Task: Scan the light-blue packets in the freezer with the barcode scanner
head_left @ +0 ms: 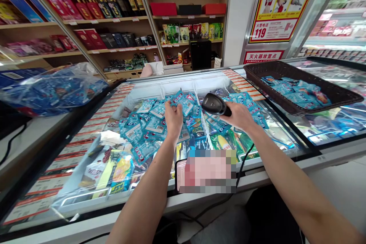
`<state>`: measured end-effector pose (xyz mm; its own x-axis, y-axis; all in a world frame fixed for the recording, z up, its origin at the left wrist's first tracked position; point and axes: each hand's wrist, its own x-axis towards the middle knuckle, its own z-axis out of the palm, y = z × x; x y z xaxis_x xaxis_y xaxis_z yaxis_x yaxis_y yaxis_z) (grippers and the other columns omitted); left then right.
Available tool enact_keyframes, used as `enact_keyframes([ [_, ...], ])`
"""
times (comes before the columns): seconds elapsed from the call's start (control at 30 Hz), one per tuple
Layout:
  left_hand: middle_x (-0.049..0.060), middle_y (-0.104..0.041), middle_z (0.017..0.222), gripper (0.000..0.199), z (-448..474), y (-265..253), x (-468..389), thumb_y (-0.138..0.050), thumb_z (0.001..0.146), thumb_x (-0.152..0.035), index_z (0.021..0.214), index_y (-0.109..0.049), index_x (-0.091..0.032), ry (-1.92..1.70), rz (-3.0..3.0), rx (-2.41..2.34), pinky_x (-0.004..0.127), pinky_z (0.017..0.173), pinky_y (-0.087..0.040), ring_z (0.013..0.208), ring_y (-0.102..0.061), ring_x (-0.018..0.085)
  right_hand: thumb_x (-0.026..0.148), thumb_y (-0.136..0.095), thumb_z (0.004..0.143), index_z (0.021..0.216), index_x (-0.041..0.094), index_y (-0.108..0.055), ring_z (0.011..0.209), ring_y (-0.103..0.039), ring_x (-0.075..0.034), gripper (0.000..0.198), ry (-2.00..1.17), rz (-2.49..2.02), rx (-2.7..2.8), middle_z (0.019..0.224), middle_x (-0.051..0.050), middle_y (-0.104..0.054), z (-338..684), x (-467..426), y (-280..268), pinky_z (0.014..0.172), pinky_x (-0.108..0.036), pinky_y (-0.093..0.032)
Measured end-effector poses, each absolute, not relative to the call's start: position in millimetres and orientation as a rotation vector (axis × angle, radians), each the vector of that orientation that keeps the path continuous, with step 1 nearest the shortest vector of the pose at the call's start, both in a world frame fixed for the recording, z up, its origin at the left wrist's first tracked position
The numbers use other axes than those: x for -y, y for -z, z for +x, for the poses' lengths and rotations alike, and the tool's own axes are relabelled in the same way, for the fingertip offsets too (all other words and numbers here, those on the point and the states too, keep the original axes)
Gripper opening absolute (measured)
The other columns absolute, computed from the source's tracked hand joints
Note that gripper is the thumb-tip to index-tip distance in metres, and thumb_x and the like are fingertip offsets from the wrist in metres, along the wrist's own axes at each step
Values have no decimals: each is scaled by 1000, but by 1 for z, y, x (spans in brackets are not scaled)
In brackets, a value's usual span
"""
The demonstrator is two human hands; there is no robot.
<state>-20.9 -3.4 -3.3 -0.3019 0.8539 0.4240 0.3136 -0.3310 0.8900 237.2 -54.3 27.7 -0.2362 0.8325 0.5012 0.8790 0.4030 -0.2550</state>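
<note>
My right hand [238,116] is wrapped round the handle of a black barcode scanner [214,104], whose head points left over the packets. A cord hangs below that hand. My left hand [174,118] is closed, its fingertips pinched among the small blue packets; they seem to grip a blue packet [185,103], though the fingertips are partly hidden. Several more blue packets [156,124] lie spread over the glass top of a chest freezer [97,152], some with white barcode labels up. Another group [248,105] lies right of the scanner.
A dark woven basket [340,93] with blue packets stands on the freezer at right. At left lies a clear plastic bag [57,91] full of blue packets. A phone [180,177], mostly blurred out, rests at the front edge. Stocked shelves [105,19] stand behind.
</note>
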Motion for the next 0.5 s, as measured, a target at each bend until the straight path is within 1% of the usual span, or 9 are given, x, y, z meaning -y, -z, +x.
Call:
enact_keyframes([
  [0.03,-3,-43,62,48,-24,0,5,-57,81,-39,122,-45,-16,-1650,1605,-1586,39,83,-47,70,-55,19,40,-60,76,99,19,-61,80,-62,-23,31,116,-1475,2069,89,-8,-68,239,54,-28,69,-32,-42],
  [0.1,0,-47,66,50,-30,-6,7,-54,83,-35,127,-44,-14,-1629,1741,-1713,43,87,-44,73,-56,22,40,-59,76,98,18,-62,79,-62,-23,31,141,-1510,2029,87,-8,-68,243,52,-27,68,-32,-42],
  [0.2,8,-57,84,52,-36,-9,8,-51,82,-29,131,-43,-14,-1630,1862,-1770,46,96,-39,94,-57,27,42,-58,77,97,18,-62,77,-62,-23,31,174,-1530,2008,85,-8,-68,246,51,-26,67,-32,-42],
  [0.27,12,-58,99,52,-37,-9,8,-50,82,-26,132,-42,-14,-1602,1923,-1821,47,100,-36,108,-52,30,42,-58,77,96,18,-62,77,-62,-23,31,179,-1542,2014,85,-7,-68,246,50,-26,67,-32,-42],
  [0.4,20,-50,122,53,-36,-13,16,-50,82,-27,133,-42,-14,-1468,2031,-2021,53,101,-32,120,-44,36,44,-58,77,96,19,-62,76,-61,-23,32,178,-1557,2033,84,-7,-68,246,49,-25,66,-32,-41],
  [0.43,21,-47,128,52,-35,-15,19,-50,82,-27,132,-44,-15,-1447,2067,-2062,55,102,-30,123,-41,37,44,-58,77,96,19,-62,76,-61,-23,32,181,-1561,2028,84,-7,-68,247,49,-25,66,-32,-41],
  [0.5,17,-41,138,48,-28,-18,25,-50,83,-27,130,-47,-22,-1399,2195,-2048,59,105,-23,130,-33,38,44,-58,77,96,19,-62,76,-62,-23,32,189,-1573,2013,83,-7,-68,248,49,-25,66,-32,-41],
])
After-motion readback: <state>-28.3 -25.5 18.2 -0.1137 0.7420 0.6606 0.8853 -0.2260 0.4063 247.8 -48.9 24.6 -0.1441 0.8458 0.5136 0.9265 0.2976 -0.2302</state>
